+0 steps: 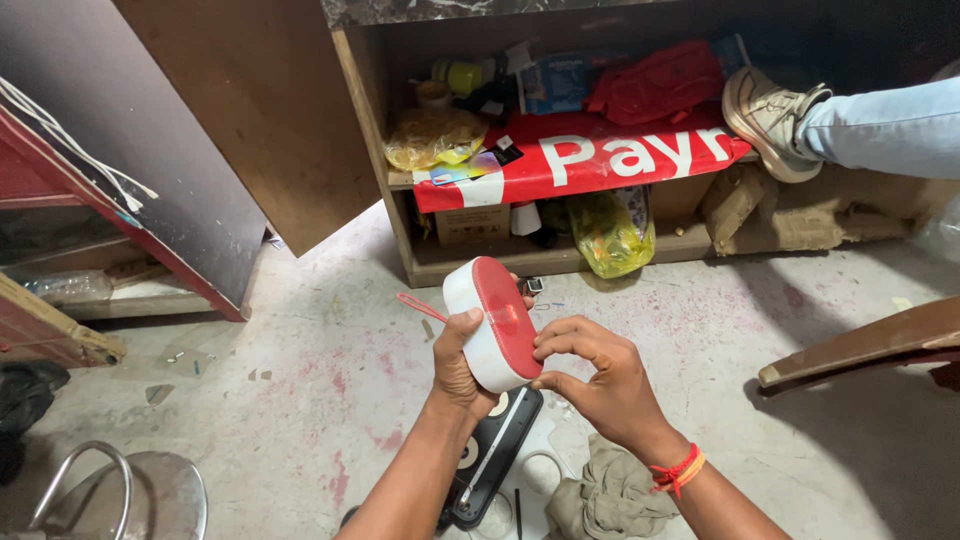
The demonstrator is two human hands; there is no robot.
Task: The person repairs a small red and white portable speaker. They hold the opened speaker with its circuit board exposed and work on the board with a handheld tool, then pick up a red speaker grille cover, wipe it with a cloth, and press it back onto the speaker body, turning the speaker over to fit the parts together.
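Observation:
I hold a small oval device (pixel 495 322) with a red face, a white body and a thin red loop strap, tilted in front of me. My left hand (pixel 457 362) grips its lower left side from behind, thumb on the white edge. My right hand (pixel 590 375) touches its lower right edge with bent fingertips; a red and orange thread band circles that wrist. Below the hands, a black flat device (pixel 497 452) lies on white parts on the floor.
An open wooden cabinet (pixel 370 120) holds a red sheet, bags and boxes. Another person's shoe (pixel 765 118) and jeans leg rest on its shelf. A metal stool (pixel 120 495) is bottom left, a crumpled cloth (pixel 605 500) by my right arm, a wooden plank (pixel 860 345) at right.

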